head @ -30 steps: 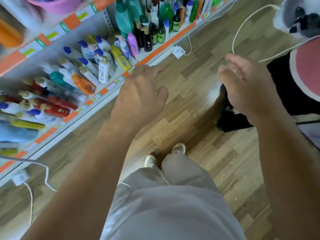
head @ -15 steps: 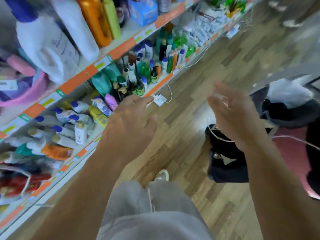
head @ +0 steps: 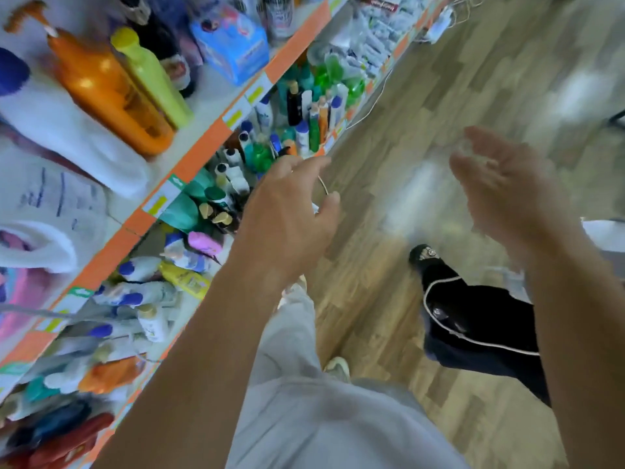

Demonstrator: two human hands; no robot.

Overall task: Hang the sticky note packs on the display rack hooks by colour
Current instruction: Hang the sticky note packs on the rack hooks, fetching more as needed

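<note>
Down low, grey trousers [head: 324,428] and a pale shoe [head: 338,367] on the wooden floor [head: 422,106]. Left hand [head: 287,225] out front, fingers loosely spread, holding nothing. Right hand [head: 504,191] flat and wide, blurred, empty too. Black bag [head: 473,326] lies beneath it. Bottles [head: 297,106] crowd the shelf [head: 203,154] along the left. Sticky note packs are out of view.

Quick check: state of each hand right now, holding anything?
Left hand: open, fingers relaxed, holding nothing.
Right hand: open, fingers straight, holding nothing.
</note>
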